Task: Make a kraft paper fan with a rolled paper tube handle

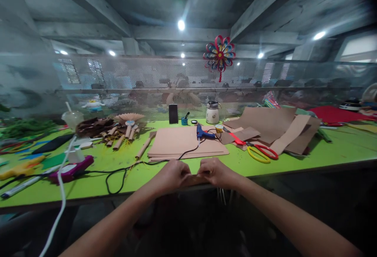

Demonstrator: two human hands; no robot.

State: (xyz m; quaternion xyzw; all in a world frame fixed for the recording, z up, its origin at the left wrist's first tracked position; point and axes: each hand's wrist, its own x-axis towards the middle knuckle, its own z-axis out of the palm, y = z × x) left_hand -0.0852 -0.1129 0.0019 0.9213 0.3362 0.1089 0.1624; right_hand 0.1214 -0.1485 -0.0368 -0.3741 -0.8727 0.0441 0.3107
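Some brown paper (193, 180) is held at the near edge of the green worktop (347, 147), its long axis running sideways between the left hand (177, 173) and right hand (217, 172), both pinching it, equally near.

Tabletop (141, 180) is finished in lime green. Paper piece (193, 179) is seen as brown, stacked sheets (173, 141) as tan. Glue gun (203, 132) is coloured blue, power strip (70, 172) purple, scissors handles (254, 146) yellow/red.

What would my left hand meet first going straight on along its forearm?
Probably the stack of brown sheets, near where the black cord crosses it, though depth is unclear and your right hand is close.
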